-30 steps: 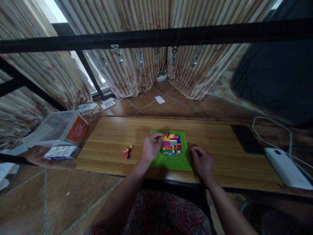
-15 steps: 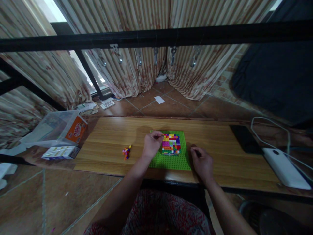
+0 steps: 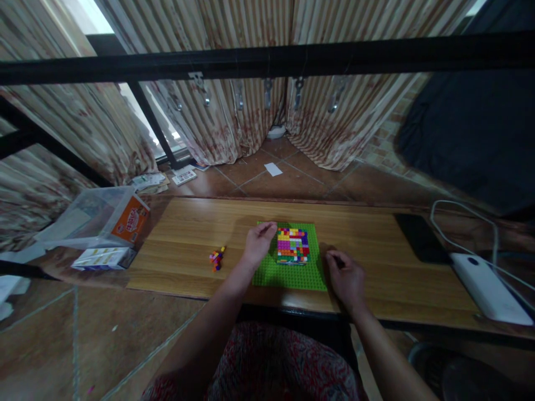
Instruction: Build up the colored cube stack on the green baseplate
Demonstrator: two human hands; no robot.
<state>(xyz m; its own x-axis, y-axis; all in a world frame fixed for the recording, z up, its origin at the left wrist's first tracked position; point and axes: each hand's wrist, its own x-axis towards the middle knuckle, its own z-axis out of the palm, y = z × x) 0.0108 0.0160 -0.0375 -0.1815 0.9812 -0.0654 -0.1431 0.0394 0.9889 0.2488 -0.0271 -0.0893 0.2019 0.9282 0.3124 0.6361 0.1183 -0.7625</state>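
A square block of many-coloured toy bricks [image 3: 292, 248] stands on a green studded baseplate [image 3: 288, 278] in the middle of the wooden table. My left hand [image 3: 259, 242] is over the plate's left part, fingertips pressed together just beside the far left corner of the brick block. Whatever lies between them, if anything, is too small to see. Just off the plate's right edge, my right hand [image 3: 346, 277] rests with curled fingers and thumb meeting the forefinger. Its inside is hidden. A small pile of loose bricks [image 3: 216, 259] lies on the table to the left.
At the table's right end are a black phone-like slab [image 3: 421, 238] and a white power bank [image 3: 489, 288] with a white cable [image 3: 463, 203]. A clear plastic bin [image 3: 92, 214] and a small box [image 3: 103, 259] sit beyond the left end. A black bar [image 3: 267, 63] crosses above the table.
My left hand has drawn back slightly to the left, away from the brick block's far left corner. My right hand stays in place.
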